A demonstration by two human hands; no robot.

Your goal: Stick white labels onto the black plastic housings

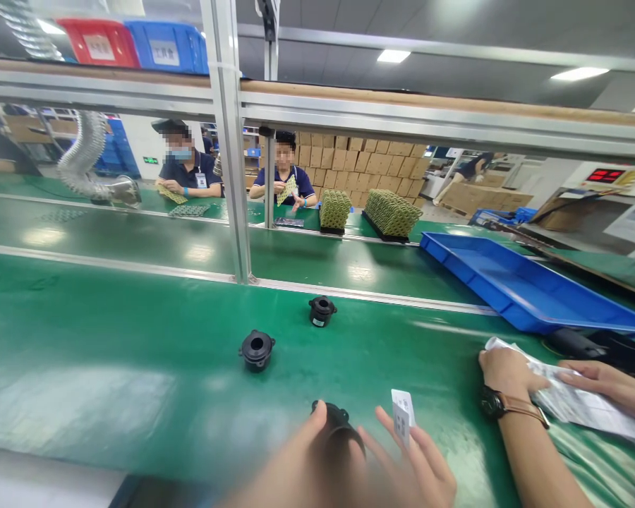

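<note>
My left hand (291, 455), blurred at the bottom, has its thumb against a black round plastic housing (339, 423) with small side lugs. Just to the right, my right hand (420, 466) carries a small white printed label (402, 415) at its fingertips; the label looks bent. One finger of that hand comes close to the housing, and I cannot tell whether it touches. Farther forward on the green bench stand two similar black housings, a nearer one (257, 351) and a farther one (322, 311) with a white label on its side.
At right, a co-worker's hands (511, 370) hold white printed sheets (576, 402) close to mine. A blue tray (508, 279) lies behind them. Metal uprights (230, 141) divide the green bench (111, 310). Two people sit opposite, near stacks of yellowish parts (391, 212).
</note>
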